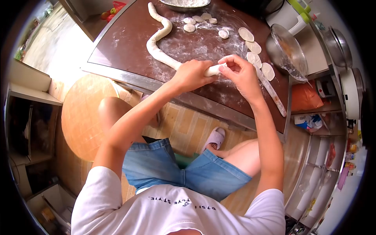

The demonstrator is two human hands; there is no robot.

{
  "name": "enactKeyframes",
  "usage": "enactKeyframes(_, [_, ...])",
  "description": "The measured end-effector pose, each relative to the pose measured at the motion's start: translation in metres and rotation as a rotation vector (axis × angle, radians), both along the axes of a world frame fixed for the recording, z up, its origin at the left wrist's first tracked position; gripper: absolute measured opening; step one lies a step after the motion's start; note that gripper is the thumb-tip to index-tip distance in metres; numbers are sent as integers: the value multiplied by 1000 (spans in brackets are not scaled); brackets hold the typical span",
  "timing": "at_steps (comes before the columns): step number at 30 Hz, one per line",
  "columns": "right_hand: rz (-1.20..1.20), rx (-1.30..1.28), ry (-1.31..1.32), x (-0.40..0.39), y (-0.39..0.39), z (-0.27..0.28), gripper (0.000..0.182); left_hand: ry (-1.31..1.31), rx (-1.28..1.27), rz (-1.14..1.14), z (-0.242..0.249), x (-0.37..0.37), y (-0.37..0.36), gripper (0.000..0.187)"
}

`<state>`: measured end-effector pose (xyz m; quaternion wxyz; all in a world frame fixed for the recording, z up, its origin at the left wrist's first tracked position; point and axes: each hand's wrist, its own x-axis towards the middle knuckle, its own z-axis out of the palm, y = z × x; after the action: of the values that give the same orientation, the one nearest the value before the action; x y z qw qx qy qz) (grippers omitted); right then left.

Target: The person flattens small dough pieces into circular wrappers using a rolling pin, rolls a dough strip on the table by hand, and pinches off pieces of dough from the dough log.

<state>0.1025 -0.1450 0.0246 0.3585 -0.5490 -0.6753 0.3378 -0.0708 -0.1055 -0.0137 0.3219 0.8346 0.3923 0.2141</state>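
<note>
A long dough rope (pixel 159 36) winds across the floured brown table to its front edge. My left hand (pixel 194 75) is wrapped round the rope near its end, with a short stub poking out past the fingers. At the tip of that stub, my right hand (pixel 241 74) pinches the dough between thumb and fingers. Just right of that hand a floury rolling pin (pixel 273 94) lies slanted on the table. Flat dough wrappers (pixel 253 47) line the right side, and one wrapper (pixel 268 71) rests beside the pin. A small dough lump (pixel 223 34) sits farther back.
Small dough discs (pixel 189 28) and a bowl of flour (pixel 185 4) are at the back of the table (pixel 125 35). A metal bowl with filling (pixel 288 51) stands at the right edge. A round wooden stool (pixel 84 117) is at the left, by my knee.
</note>
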Motion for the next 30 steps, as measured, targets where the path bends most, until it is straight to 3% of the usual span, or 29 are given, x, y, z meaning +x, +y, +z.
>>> enactKeyframes(2, [-80, 167, -160, -8, -9, 6, 31, -157, -28, 51, 3, 4, -3, 24])
enactKeyframes(3, [-27, 434, -200, -8, -8, -3, 40, -170, -66, 51, 12, 6, -4, 24])
enactKeyframes(4, [-5, 377, -129, -18, -15, -3, 43, -184, -103, 54, 19, 7, -3, 24])
enactKeyframes(5, [1, 417, -159, -24, -18, -4, 44, -197, -18, 49, 5, 12, 3, 28])
enactKeyframes(9, [-54, 467, -257, -21, -20, -2, 45, -112, -111, 76, 15, 8, -1, 28])
enactKeyframes(12, [39, 199, -77, -17, -23, 18, 45, -69, -65, 85, 20, 7, -5, 29])
enactKeyframes(13, [45, 285, -103, -17, -20, 17, 37, -57, -33, 88, 20, 8, -5, 28])
enactKeyframes(19, [-98, 183, -79, -21, -18, 6, 22, -117, 312, 145, 2, 15, -7, 22])
enactKeyframes(25, [-175, 315, -343, -25, -20, 9, 20, 70, 393, 249, 7, 26, -11, 17])
enactKeyframes(28, [-115, -26, 32, -22, -11, 13, 19, 70, 359, 225, 6, 26, -7, 18])
enactKeyframes(29, [-54, -268, 337, -21, -13, 21, 18, 42, 342, 204, 4, 24, -3, 18])
enactKeyframes(30, [-19, -230, 410, -28, -12, 37, 18, 14, 327, 184, 3, 21, 1, 19])
